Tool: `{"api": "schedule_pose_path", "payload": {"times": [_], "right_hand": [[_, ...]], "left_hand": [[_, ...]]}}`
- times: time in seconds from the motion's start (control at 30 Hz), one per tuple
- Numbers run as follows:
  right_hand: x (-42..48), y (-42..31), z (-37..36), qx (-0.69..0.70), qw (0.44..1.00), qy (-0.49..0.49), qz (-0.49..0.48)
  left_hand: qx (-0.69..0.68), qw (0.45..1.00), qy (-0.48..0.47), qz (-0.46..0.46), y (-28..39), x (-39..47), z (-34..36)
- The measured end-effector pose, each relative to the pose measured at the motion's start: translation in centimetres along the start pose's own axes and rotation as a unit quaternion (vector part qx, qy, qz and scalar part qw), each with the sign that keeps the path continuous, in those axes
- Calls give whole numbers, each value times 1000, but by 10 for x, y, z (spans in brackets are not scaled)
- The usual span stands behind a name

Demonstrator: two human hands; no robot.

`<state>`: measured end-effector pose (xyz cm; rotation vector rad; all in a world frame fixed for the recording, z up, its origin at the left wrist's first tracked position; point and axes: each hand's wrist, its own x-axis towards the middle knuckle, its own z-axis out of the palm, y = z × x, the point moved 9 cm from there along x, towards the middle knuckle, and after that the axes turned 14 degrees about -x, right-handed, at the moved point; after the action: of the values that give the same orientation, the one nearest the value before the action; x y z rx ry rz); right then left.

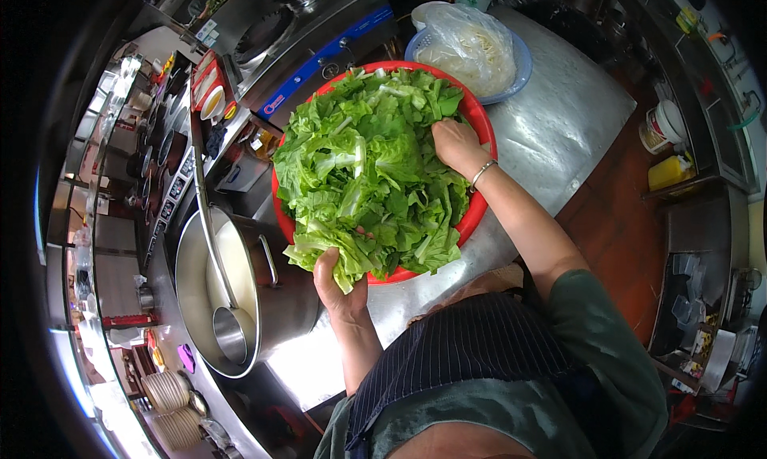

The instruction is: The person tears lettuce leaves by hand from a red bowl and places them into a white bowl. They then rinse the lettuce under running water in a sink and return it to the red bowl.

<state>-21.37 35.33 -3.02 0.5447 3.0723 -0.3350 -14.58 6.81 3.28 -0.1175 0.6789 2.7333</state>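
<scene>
A wide red plastic basin [483, 136] sits on the steel table before me, heaped with cut leafy greens [383, 159]. At the basin's near left, my left hand [341, 282] grips a bunch of leaves, the thumb on top and some fingertips showing among the greens. My right hand [458, 146], with a metal bangle at the wrist, reaches into the right side of the heap. Its fingers are curled and partly hidden by leaves, so I cannot tell whether they hold any.
A large steel stockpot [257, 267] with a long-handled ladle [230, 333] in whitish liquid stands left. Beyond the basin are a gas range [323, 57] and a blue colander [522, 69] of bagged sprouts or noodles. Stacked plates [168, 393] stand at lower left; the steel table [557, 117] extends right.
</scene>
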Motion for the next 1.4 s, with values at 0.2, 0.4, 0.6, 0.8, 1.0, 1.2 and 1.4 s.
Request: {"api": "schedule_pose_path", "payload": {"times": [0.2,0.4,0.6,0.8,1.0,1.2,1.4], "right_hand": [[-9,-19,-15,-102,993,-11,-64],[-5,-18,8,-156,978,-100,-93],[11,-15,51,-210,962,-147,-93],[7,-17,46,-169,966,-166,-102],[20,-4,51,-162,971,-159,-76],[-4,-25,-11,-93,981,-7,-167],[-14,-40,-34,-125,974,-52,-184]], "left_hand": [[-1,1000,14,2,1,-1,-4],[1,1000,-8,-13,-1,1,-2],[-6,1000,3,-3,-3,4,-3],[7,1000,11,-11,-3,4,-5],[17,1000,1,-19,-9,11,1],[7,1000,9,11,-8,13,-5],[19,1000,4,22,-9,13,2]]}}
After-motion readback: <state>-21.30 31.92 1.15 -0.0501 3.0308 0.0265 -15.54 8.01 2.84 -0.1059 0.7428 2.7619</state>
